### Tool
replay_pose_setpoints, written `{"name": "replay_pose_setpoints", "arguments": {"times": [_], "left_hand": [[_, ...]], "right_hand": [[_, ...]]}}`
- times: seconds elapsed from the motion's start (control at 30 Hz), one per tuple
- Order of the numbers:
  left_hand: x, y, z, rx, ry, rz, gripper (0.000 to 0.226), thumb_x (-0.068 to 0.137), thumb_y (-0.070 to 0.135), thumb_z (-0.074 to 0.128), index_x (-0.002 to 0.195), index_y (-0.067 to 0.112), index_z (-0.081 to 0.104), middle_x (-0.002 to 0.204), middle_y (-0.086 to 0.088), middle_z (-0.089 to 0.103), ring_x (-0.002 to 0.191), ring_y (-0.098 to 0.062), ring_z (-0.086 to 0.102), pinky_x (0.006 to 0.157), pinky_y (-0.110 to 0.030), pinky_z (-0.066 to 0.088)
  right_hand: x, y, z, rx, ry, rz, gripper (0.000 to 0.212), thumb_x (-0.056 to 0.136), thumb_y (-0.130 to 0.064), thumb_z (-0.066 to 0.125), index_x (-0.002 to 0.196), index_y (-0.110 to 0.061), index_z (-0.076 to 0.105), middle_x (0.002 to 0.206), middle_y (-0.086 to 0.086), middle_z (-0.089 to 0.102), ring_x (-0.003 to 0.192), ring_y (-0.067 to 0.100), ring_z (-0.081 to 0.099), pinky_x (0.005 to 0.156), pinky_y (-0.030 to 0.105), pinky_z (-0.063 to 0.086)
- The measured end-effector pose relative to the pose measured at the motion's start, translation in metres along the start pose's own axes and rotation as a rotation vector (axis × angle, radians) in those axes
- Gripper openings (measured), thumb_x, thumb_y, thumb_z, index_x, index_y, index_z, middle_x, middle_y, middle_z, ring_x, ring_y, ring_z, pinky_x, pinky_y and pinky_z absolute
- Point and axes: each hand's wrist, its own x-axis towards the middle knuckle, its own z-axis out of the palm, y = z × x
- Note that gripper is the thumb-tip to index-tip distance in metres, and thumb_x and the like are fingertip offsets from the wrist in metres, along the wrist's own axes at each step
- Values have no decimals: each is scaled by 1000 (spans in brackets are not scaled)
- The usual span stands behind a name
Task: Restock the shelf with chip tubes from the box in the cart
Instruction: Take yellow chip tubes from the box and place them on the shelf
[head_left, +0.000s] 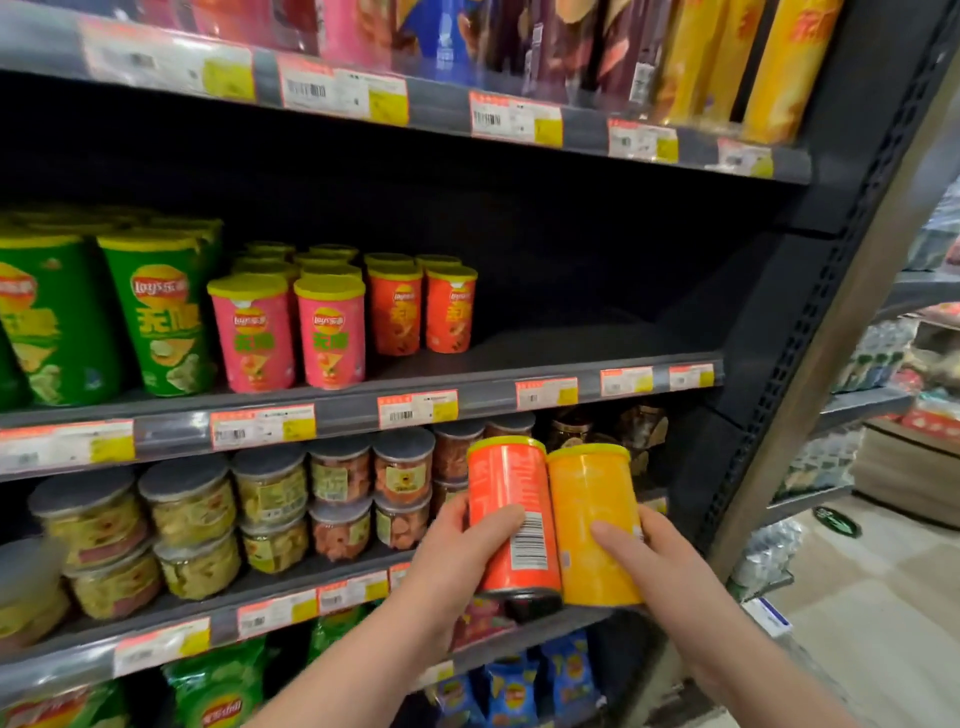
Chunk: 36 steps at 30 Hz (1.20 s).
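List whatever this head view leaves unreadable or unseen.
Head view only:
- cart and box: outside the frame.
- short orange chip tube and short yellow chip tube: front labels turned away.
- paper price tags: print blurred.
- tall yellow tubes, top shelf: tops cut by upper edge.

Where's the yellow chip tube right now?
Head view, lower right of centre: the right hand holds the yellow tube beside the orange tube in the left hand.

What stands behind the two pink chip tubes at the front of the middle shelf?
More tubes stand there, but only their yellow lids show. The pink tubes cover their bodies, so their colour cannot be told.
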Motion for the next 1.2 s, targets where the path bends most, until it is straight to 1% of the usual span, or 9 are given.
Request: {"name": "replay_pose_setpoints", "arguments": {"times": [0.07,0.2,0.27,0.43,0.6,0.73,0.9,1.07,1.2], "left_hand": [[13,6,-9,0,14,16,53,81,35,68,129,26,47,105,-1,71,80,-13,72,58,-21,53],[33,12,-22,-53,68,27,44,83,31,67,123,27,49,102,-3,72,80,-15,72,60,-24,53],[42,19,-27,-60,101,43,42,83,30,66,122,28,50,102,-2,72,82,-16,72,64,-26,54],[68,47,-29,-43,183,149,29,87,24,63,114,26,54,94,-5,70,56,-9,66,44,-18,48],[95,75,-26,13,325,280,27,84,21,66,107,31,55,100,3,70,83,-11,70,69,-25,55],[116,100,-19,78,420,380,27,84,25,67,102,38,52,104,7,68,91,-12,68,74,-29,53],[143,116,-14,261,520,501,49,78,26,76,116,33,47,107,8,65,97,-10,65,82,-31,53],[166,115,-11,473,641,508,64,77,26,77,122,39,33,111,12,59,104,-10,59,93,-36,49],[182,112,-13,568,712,515,73,75,26,77,133,27,33,114,4,56,104,-15,57,88,-32,46]], "right_hand": [[17,-6,9,7,-18,-14,54,83,-42,65,131,-25,47,112,-4,66,94,13,67,69,26,53],[45,-11,19,0,-59,3,56,81,-46,65,130,-29,46,112,-4,66,96,16,68,83,36,55],[58,-16,21,18,-72,2,54,82,-44,65,130,-28,46,111,-5,67,96,16,68,80,34,55],[93,-38,18,33,-125,-58,55,73,-46,66,123,-29,52,107,-4,69,95,16,69,85,38,54],[139,-65,15,27,-157,-164,49,82,-40,63,127,-23,50,109,-3,67,97,15,65,83,33,51],[176,-92,8,17,-218,-243,71,65,-52,62,130,-29,44,116,-4,63,102,15,62,88,35,49],[217,-106,0,16,-238,-277,47,80,-45,64,123,-32,49,111,-4,65,99,18,64,95,46,49],[243,-109,-6,48,-283,-290,36,85,-39,62,117,-28,50,106,-4,65,95,16,64,87,38,50],[264,-117,-4,47,-289,-335,36,86,-33,63,117,-26,46,100,-5,63,89,12,62,71,28,48]]}}
